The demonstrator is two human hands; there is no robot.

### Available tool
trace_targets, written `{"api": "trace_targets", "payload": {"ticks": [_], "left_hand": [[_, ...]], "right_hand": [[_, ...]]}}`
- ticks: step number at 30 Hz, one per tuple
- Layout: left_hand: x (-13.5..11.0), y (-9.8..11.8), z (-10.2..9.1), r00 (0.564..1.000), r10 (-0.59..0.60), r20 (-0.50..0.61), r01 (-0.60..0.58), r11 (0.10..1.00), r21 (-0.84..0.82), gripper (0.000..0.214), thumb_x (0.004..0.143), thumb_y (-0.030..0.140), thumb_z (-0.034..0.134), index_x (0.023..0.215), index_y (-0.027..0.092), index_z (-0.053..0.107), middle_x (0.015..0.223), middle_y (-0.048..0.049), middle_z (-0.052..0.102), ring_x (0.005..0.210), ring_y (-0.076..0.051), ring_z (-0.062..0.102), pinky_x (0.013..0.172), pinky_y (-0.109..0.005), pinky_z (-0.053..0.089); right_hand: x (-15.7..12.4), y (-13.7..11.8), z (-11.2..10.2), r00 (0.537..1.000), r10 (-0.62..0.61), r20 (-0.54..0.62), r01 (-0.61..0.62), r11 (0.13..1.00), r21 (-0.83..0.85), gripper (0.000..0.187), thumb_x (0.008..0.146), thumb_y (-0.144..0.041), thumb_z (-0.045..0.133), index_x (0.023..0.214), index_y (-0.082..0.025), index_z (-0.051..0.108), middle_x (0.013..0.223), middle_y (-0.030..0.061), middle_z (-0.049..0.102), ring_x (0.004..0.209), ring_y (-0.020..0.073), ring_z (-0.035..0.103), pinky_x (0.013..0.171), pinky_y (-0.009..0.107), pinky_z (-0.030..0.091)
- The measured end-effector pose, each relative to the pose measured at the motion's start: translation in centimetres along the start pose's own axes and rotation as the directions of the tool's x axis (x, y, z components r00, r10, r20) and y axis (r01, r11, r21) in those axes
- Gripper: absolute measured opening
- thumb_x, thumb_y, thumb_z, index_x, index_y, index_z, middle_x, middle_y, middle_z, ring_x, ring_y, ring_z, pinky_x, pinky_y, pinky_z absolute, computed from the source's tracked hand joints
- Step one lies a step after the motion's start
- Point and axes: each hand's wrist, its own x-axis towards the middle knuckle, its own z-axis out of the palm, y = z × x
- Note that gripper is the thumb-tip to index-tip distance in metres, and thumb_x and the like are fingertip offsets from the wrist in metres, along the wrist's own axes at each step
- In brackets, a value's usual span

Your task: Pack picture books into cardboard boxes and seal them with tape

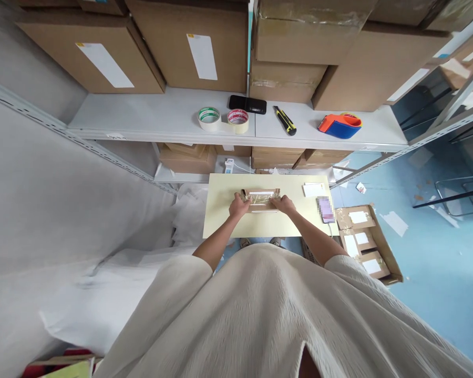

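A small flat brown cardboard package (262,200) lies on a pale yellow table (220,220), with a strip of clear shiny tape across its top. My left hand (239,204) is closed on the package's left end and seems to hold a small tape roll against it. My right hand (284,203) is closed on the package's right end, fingers pressed on the tape.
White slips (314,189) and a small purple stack (326,209) lie on the table's right. On the shelf (142,118) above sit two tape rolls (223,119), a black phone (247,104), a yellow-black cutter (285,120) and an orange-blue tape dispenser (340,125). A carton of small packages (364,242) stands on the blue floor.
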Motion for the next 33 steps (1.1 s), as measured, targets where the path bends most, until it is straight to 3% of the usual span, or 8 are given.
{"api": "trace_targets", "payload": {"ticks": [5,9,13,17,21,27,29,33], "left_hand": [[0.0,-0.6,0.2,0.999,0.03,-0.014,-0.03,0.999,-0.043,0.06,0.101,0.061,0.074,0.142,0.025,0.05,0.141,-0.0222,0.076,0.133,-0.042,0.073,0.102,-0.046,0.055],[-0.1,-1.3,0.1,0.985,0.117,-0.127,-0.124,0.991,-0.05,0.069,0.099,0.053,0.078,0.152,0.02,0.047,0.151,-0.0234,0.066,0.142,-0.04,0.066,0.115,-0.047,0.053],[-0.3,-0.5,-0.1,0.949,0.207,-0.239,-0.215,0.977,-0.005,0.08,0.097,0.036,0.077,0.165,0.014,0.04,0.164,-0.0276,0.053,0.155,-0.041,0.053,0.128,-0.052,0.045],[-0.9,2.5,0.4,0.91,0.289,-0.296,-0.276,0.957,0.088,0.087,0.091,0.016,0.07,0.172,0.022,0.036,0.176,-0.0233,0.044,0.165,-0.042,0.041,0.132,-0.06,0.04],[-2.2,7.1,2.3,0.888,0.366,-0.279,-0.339,0.93,0.142,0.089,0.088,0.008,0.066,0.171,0.025,0.041,0.179,-0.0197,0.043,0.169,-0.039,0.038,0.135,-0.061,0.036],[-4.1,14.0,7.2,0.831,0.519,-0.202,-0.504,0.855,0.122,0.069,0.096,0.012,0.059,0.163,0.025,0.055,0.174,-0.0167,0.051,0.166,-0.035,0.044,0.135,-0.055,0.037],[-4.5,15.6,9.0,0.823,0.546,-0.158,-0.535,0.838,0.107,0.065,0.097,0.012,0.058,0.16,0.025,0.059,0.172,-0.0161,0.053,0.164,-0.034,0.046,0.135,-0.054,0.037],[-4.6,17.5,12.8,0.819,0.573,-0.025,-0.572,0.819,0.056,0.055,0.099,0.014,0.058,0.152,0.024,0.065,0.164,-0.0155,0.06,0.16,-0.032,0.051,0.134,-0.052,0.039]], "right_hand": [[-0.2,0.7,0.0,1.0,-0.018,0.011,0.018,1.0,0.017,0.069,0.091,-0.084,0.073,0.125,-0.023,0.07,0.134,0.0231,0.08,0.126,0.042,0.074,0.098,0.044,0.057],[0.4,2.5,-0.8,0.998,-0.056,0.033,0.053,0.997,0.063,0.067,0.105,-0.084,0.052,0.121,-0.022,0.073,0.121,0.0197,0.083,0.115,0.0358,0.077,0.094,0.04,0.057],[1.8,5.2,-2.7,0.998,-0.063,0.028,0.06,0.995,0.084,0.066,0.115,-0.071,0.038,0.126,-0.017,0.074,0.109,0.0182,0.084,0.107,0.0327,0.077,0.094,0.038,0.056],[3.3,8.5,-5.2,0.999,-0.04,0.028,0.038,0.998,0.048,0.059,0.117,-0.061,0.04,0.128,-0.015,0.074,0.106,0.0174,0.084,0.104,0.0304,0.077,0.09,0.035,0.055],[4.9,11.6,-8.0,0.999,-0.022,0.039,0.023,1.0,-0.015,0.047,0.116,-0.052,0.049,0.131,-0.015,0.073,0.116,0.0178,0.084,0.106,0.0283,0.078,0.085,0.031,0.054],[7.4,15.6,-12.0,0.996,-0.091,0.01,0.091,0.99,-0.109,0.029,0.106,-0.034,0.066,0.126,-0.017,0.079,0.123,0.0165,0.084,0.112,0.03,0.08,0.083,0.03,0.055],[8.2,16.9,-13.1,0.993,-0.116,0.014,0.117,0.986,-0.123,0.032,0.104,-0.029,0.064,0.128,-0.016,0.08,0.124,0.0171,0.084,0.114,0.0305,0.08,0.087,0.031,0.056],[9.8,19.2,-14.6,0.984,-0.179,-0.018,0.171,0.962,-0.214,0.043,0.107,-0.031,0.055,0.141,-0.018,0.076,0.146,0.0203,0.075,0.131,0.0343,0.072,0.104,0.041,0.058]]}}
